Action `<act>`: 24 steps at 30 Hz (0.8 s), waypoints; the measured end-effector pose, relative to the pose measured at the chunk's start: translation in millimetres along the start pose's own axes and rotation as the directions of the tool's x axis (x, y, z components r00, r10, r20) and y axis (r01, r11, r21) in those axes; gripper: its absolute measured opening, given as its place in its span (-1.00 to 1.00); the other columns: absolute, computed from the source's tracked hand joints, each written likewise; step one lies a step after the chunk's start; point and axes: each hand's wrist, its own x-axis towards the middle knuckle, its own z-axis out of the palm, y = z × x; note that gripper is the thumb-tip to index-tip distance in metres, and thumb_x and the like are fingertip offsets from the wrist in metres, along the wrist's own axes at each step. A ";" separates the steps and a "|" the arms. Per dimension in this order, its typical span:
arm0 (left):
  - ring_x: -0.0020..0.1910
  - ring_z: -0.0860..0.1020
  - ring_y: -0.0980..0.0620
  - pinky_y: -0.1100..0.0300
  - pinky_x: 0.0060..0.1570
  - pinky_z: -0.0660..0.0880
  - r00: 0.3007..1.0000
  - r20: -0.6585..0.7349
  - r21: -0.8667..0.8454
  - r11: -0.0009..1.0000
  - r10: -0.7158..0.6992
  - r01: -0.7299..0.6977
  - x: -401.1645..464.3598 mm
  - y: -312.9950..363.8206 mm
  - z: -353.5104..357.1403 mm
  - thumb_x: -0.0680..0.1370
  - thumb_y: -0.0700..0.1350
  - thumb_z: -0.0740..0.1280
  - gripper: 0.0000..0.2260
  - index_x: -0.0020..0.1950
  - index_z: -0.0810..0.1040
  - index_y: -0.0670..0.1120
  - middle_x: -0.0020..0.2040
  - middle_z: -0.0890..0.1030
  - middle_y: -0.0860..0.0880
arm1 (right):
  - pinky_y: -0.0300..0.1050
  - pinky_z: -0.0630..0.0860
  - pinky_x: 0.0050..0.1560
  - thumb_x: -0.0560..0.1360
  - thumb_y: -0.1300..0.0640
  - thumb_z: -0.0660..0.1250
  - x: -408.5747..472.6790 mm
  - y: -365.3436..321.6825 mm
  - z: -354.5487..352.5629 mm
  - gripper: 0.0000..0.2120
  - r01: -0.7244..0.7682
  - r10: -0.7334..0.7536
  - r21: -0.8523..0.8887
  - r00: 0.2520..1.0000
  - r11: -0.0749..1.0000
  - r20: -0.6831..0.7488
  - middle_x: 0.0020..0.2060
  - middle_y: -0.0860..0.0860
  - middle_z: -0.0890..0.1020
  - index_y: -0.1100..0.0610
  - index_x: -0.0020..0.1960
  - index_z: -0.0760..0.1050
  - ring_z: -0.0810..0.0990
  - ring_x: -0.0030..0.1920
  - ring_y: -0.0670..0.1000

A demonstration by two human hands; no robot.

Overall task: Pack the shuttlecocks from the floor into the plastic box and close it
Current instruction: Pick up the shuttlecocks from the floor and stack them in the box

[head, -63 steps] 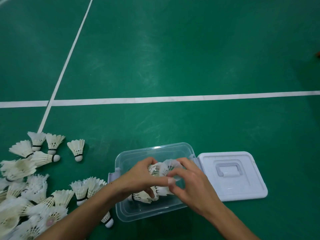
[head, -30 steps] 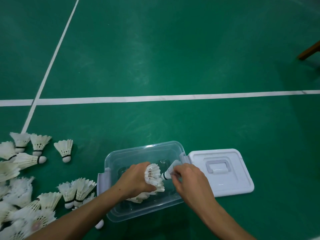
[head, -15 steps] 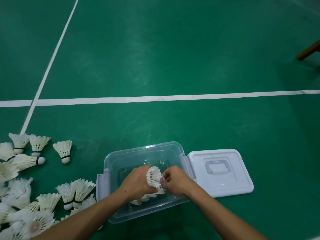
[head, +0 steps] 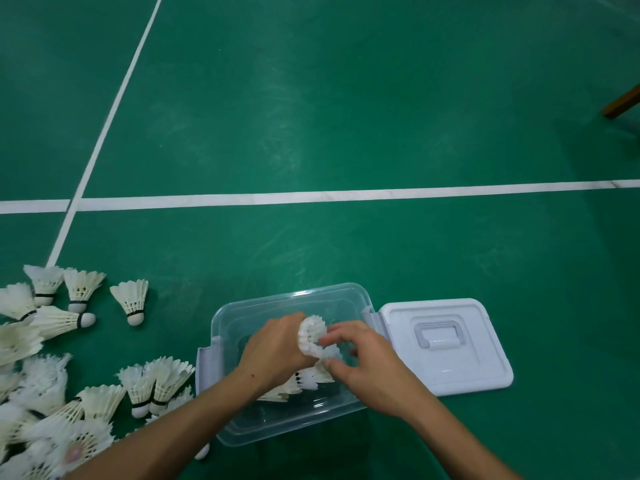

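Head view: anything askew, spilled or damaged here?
Nothing looks damaged. Both hands, left hand and right hand, hold a stack of shuttlecocks over the open plastic box. The lid lies flat beside it, and loose shuttlecocks still litter the floor.

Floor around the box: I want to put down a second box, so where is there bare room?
Bare green floor lies between the clear box and the white line, and beyond the lid. The left is crowded with loose shuttlecocks.
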 end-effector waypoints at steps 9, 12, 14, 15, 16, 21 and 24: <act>-0.19 0.57 0.17 0.19 -0.26 0.54 0.993 0.018 -0.202 0.973 0.118 -0.112 5.1 27.5 -4.6 0.48 -0.01 0.56 -0.68 0.10 0.48 0.08 -0.04 0.62 0.14 | 0.01 0.57 0.05 0.56 -0.06 0.43 3.1 7.0 -8.9 -0.91 0.074 -0.075 -0.017 0.937 0.997 -0.342 -0.11 -0.19 0.65 -0.07 0.00 0.65 0.58 0.01 -0.08; 0.14 0.52 0.15 0.15 0.07 0.53 0.991 0.098 0.010 0.995 0.094 -0.096 3.2 16.6 7.6 0.42 0.19 0.57 -0.45 0.32 0.47 0.11 0.20 0.54 0.17 | 0.01 0.57 -0.10 0.56 -0.03 0.43 -4.3 15.8 -20.6 -0.92 0.023 -0.033 -0.029 0.912 0.999 -0.409 -0.20 -0.14 0.67 -0.03 -0.05 0.63 0.60 -0.10 -0.07; 0.30 0.47 0.05 0.07 0.25 0.48 0.987 0.145 0.135 0.987 0.063 -0.083 3.7 14.3 20.7 0.38 0.28 0.55 -0.26 0.49 0.40 0.09 0.34 0.51 0.11 | 0.01 0.58 -0.12 0.54 -0.07 0.41 -8.6 17.2 -24.0 -0.89 -0.025 -0.005 -0.066 0.906 0.998 -0.422 -0.19 -0.15 0.67 -0.05 -0.06 0.59 0.61 -0.09 -0.07; 0.31 0.46 0.02 0.04 0.27 0.48 0.987 0.158 0.180 0.981 0.041 -0.069 4.8 15.6 27.3 0.37 0.31 0.54 -0.21 0.51 0.37 0.09 0.36 0.51 0.09 | 0.01 0.59 -0.12 0.53 -0.07 0.41 -9.9 17.1 -24.2 -0.90 -0.048 0.011 -0.078 0.906 0.996 -0.422 -0.19 -0.16 0.67 -0.06 -0.06 0.58 0.62 -0.09 -0.08; 0.31 0.47 -0.01 0.01 0.28 0.48 0.985 0.170 0.221 0.974 0.015 -0.053 6.6 16.5 33.7 0.35 0.32 0.53 -0.20 0.50 0.36 0.09 0.36 0.52 0.07 | 0.01 0.60 -0.11 0.53 -0.07 0.41 -11.0 16.1 -24.2 -0.91 -0.064 0.022 -0.084 0.906 0.994 -0.423 -0.18 -0.17 0.68 -0.06 -0.05 0.57 0.62 -0.09 -0.10; 0.07 0.58 0.03 0.00 0.07 0.60 0.986 0.149 0.238 0.971 -0.073 0.036 14.2 16.8 40.9 0.37 0.19 0.53 -0.59 0.15 0.55 0.11 0.11 0.61 0.09 | -0.02 0.61 -0.10 0.53 -0.04 0.43 -13.4 10.8 -21.5 -0.90 -0.131 0.065 -0.132 0.909 0.983 -0.412 -0.20 -0.24 0.66 -0.15 -0.02 0.52 0.63 -0.10 -0.15; -0.02 0.57 0.11 0.08 -0.04 0.59 0.993 0.098 0.154 0.987 -0.067 0.052 9.9 12.0 35.1 0.34 0.17 0.52 -0.66 0.03 0.55 0.14 0.02 0.58 0.17 | -0.05 0.58 -0.13 0.54 -0.05 0.42 -13.2 8.9 -19.9 -0.89 -0.148 0.072 -0.157 0.909 0.976 -0.411 -0.17 -0.25 0.67 -0.16 0.02 0.51 0.62 -0.07 -0.15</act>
